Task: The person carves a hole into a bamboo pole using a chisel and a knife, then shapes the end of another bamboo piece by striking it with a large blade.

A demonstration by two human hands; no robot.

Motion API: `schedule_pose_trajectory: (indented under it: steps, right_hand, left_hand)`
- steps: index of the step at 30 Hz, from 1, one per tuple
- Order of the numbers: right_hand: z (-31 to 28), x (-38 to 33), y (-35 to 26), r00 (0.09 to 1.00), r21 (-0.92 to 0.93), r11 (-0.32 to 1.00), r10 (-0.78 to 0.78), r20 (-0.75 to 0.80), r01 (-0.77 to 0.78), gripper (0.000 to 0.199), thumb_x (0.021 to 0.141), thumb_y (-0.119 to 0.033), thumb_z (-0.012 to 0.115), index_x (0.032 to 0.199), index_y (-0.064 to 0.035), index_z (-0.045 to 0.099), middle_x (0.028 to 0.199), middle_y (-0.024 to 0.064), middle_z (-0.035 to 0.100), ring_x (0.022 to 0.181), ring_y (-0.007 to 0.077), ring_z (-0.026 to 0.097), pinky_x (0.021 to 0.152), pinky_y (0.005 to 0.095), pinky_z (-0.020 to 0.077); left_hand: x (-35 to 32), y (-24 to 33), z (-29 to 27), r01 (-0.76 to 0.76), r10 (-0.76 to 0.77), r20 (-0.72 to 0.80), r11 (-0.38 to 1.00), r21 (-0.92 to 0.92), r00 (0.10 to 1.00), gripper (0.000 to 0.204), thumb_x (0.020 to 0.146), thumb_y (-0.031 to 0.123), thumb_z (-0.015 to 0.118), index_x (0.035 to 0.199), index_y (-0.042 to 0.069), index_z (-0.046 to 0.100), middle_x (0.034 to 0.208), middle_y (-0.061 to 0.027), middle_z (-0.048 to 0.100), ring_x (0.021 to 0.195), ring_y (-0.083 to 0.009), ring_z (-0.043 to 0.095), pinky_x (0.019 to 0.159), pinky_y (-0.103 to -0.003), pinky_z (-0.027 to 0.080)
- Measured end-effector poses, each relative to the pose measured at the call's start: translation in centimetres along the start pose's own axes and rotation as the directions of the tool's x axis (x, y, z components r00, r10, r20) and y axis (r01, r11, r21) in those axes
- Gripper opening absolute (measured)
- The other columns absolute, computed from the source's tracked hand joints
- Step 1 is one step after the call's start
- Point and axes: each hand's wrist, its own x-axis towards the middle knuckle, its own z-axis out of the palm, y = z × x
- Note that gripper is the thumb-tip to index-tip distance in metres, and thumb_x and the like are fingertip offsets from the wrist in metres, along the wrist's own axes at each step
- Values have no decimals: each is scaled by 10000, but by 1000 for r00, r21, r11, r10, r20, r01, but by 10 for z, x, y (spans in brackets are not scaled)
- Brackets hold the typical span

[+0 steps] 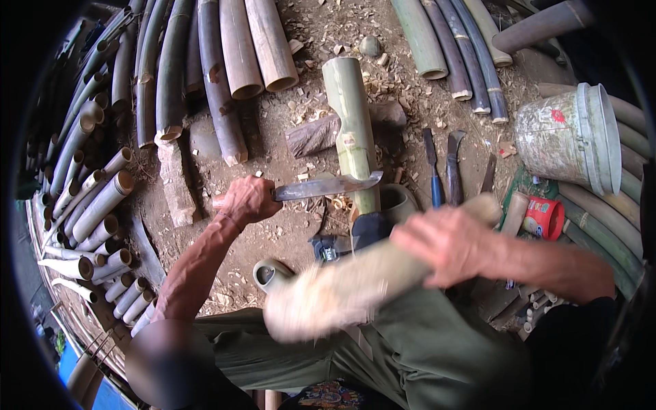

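L. hand (pixel 250 199) is gripping a knife (pixel 318 188), fist closed; its blade is extending to R of grip, crossing a green bamboo length (pixel 354 140) — contact unclear. R. hand (pixel 444 246) is clasping a blurred wooden club (pixel 321 301) — thick end pointing below-L of grip.

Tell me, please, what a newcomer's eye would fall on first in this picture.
A newcomer's eye would probably fall first on the thick pale club, blurred in the right hand below the picture's centre. Next might come the long knife in the left hand, seen across the notched green bamboo. The stained whitish bucket at the right may draw a glance too.
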Motion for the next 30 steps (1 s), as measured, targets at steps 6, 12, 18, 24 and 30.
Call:
schedule_pose_trajectory:
  steps: [6,12,18,24,30]
  right_hand:
    - [17,-17,76,993,-199,973,109,-55,-118,549,667,-231,780,1128,-44,550,911,97,605,797,278,637,733,375,549]
    - [1,3,1,981,-68,989,-137,-139,129,704,550,-362,835,1085,2,556,859,92,581,739,238,631,617,342,542]
    - [2,-18,68,981,-190,964,170,-89,-184,622,611,-331,839,1084,-42,556,945,107,612,845,282,646,712,394,559]
    - [17,0,4,915,-79,949,-316,-251,306,649,567,-302,802,1125,-52,584,933,129,640,796,280,677,690,394,581]
    - [2,-37,49,879,-179,864,478,-9,-471,752,604,-322,828,1241,-67,520,980,137,592,871,317,648,727,432,538]
  left_hand:
    - [4,10,-4,-3,4,41,1000,-27,999,273,721,324,694,833,79,734,745,-183,690,692,-338,682,673,-437,545]
    - [6,4,-3,-12,12,22,1000,-2,1000,288,712,336,689,863,96,743,747,-178,690,707,-346,682,690,-445,544]
    - [5,-5,2,-12,12,-10,1000,-11,1000,307,715,341,681,899,104,747,764,-170,696,712,-351,679,707,-447,544]
    - [7,6,1,-30,30,19,1000,-7,999,287,700,328,688,870,104,744,747,-164,693,700,-333,679,686,-436,547]
    - [6,-8,18,-104,103,-209,995,6,973,261,731,337,680,787,83,704,745,-151,686,615,-320,658,626,-426,540]
